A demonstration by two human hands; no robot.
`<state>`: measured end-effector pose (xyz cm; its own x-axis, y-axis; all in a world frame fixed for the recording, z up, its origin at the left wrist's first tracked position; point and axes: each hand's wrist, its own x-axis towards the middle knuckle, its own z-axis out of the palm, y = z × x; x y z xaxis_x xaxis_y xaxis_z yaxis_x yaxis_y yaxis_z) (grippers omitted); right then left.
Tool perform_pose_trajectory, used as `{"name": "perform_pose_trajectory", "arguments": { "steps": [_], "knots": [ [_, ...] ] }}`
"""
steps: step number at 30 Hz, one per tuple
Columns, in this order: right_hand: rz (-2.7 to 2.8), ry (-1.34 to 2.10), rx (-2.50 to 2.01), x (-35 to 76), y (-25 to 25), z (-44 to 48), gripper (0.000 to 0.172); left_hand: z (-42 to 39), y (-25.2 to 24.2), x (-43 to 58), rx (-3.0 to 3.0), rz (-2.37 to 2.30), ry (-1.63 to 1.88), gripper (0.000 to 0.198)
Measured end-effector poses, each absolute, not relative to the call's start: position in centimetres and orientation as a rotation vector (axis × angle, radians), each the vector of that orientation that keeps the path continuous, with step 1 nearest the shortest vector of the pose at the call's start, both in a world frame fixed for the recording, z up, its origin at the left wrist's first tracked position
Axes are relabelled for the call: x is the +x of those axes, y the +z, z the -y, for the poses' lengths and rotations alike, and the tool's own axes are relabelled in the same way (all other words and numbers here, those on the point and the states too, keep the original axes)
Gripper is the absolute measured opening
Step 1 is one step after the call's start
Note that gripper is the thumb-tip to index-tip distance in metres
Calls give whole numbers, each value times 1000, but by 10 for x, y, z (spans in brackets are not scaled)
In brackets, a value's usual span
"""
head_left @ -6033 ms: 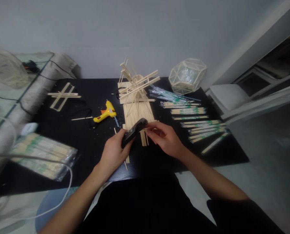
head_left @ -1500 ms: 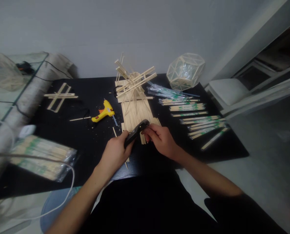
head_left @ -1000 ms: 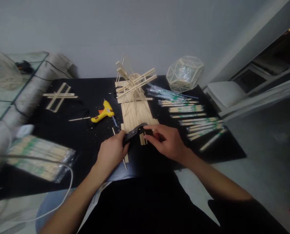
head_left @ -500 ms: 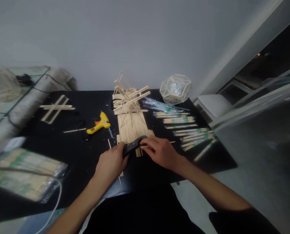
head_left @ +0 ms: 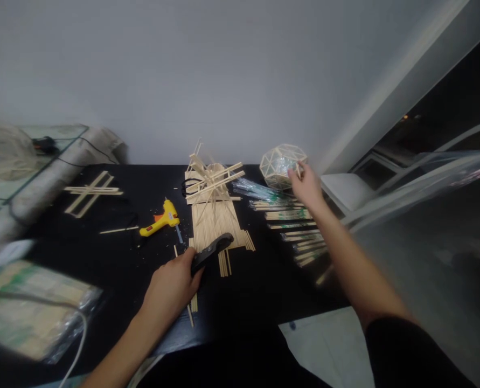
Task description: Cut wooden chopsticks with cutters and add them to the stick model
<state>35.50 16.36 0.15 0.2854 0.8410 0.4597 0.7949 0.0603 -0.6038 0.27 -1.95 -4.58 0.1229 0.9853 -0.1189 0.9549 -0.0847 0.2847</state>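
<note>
My left hand (head_left: 170, 284) grips a black cutter (head_left: 210, 251) over the near end of a mat of flat wooden sticks (head_left: 217, 226) on the black table (head_left: 114, 258). My right hand (head_left: 305, 184) is stretched far out to the geodesic stick ball (head_left: 279, 163) at the back right, its fingers pinched on a short stick piece held against the ball's frame. A tangled stick structure (head_left: 209, 179) stands behind the mat.
A yellow glue gun (head_left: 161, 225) lies left of the mat. Wrapped chopstick pairs (head_left: 292, 229) lie in rows on the right. A stick cross (head_left: 90, 191) sits at back left, a chopstick bag (head_left: 25, 310) near left, a white seat (head_left: 342, 188) beyond the table.
My right hand left the cutter and reached far to the back right, up to the stick ball. The left hand still holds the cutter. The view tilted upward.
</note>
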Motion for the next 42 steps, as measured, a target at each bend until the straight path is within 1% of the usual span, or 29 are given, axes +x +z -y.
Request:
{"name": "perform_pose_trajectory", "arguments": {
  "steps": [2,4,7,10,14,17,23,26,34,39,42],
  "knots": [
    [1435,218,-1694,354,-3,-160,55,21,-47,-1,2102,-1901,160,23],
    [1388,488,-1586,347,-10,-141,55,22,-49,-6,2075,-1907,163,25],
    [1308,893,-1407,331,-17,-100,46,19,-49,-18,2013,-1925,192,27],
    [1353,1074,-1331,313,-16,-64,40,14,-46,-30,1930,-1985,228,29],
    [1573,1096,-1283,291,-13,-36,32,11,-42,-40,1818,-2065,280,28],
    [1618,1209,-1227,279,-16,-28,26,12,-43,-43,1789,-2042,286,28],
    [1516,1479,-1116,262,-24,-20,24,10,-47,-40,1776,-2083,184,32],
    [1446,1572,-1082,258,-30,-19,28,8,-47,-38,1741,-2050,234,34],
    [1292,1570,-1129,253,-49,-21,43,9,-46,-27,1715,-1897,440,33],
    [1227,1551,-1128,243,-59,-23,31,12,-52,-19,1725,-1740,572,39],
    [1153,1538,-1132,236,-62,-20,33,16,-55,-10,1691,-1614,639,42]
  ]
}}
